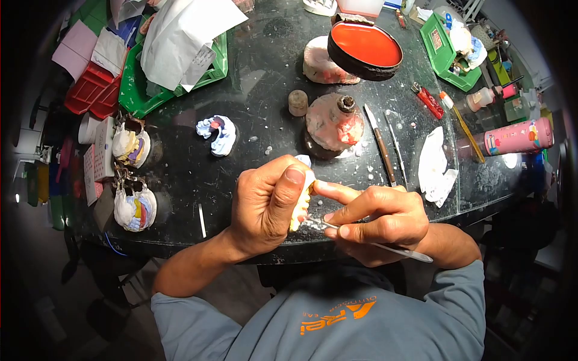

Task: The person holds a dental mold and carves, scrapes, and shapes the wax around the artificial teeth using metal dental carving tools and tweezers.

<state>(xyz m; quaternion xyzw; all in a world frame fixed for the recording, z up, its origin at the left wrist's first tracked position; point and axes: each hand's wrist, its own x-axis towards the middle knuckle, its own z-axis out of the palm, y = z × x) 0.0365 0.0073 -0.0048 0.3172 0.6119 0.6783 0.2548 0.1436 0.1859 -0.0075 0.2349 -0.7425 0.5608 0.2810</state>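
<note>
My left hand (269,201) is wrapped round a dental cast (299,210), whose yellowish teeth face right. In my right hand (382,222) is a thin metal tool (406,251), its broad flat end pointing down to the right. The tool's other end reaches the lower part of the cast, and my right index fingertip touches the cast's upper part. Much of the cast is hidden behind my left fingers and thumb. Just beyond my hands stands a wax-stained round burner (328,123), with a small stone-like cap (298,103) to its left.
A blue-white cast (224,136) lies left of the burner. Two mounted casts (131,144) stand at the left. A brown-handled knife (383,150), a red lighter (428,101), crumpled tissue (436,168) and a pink bottle (519,136) are at the right. Farther back is a red wax tin (366,45).
</note>
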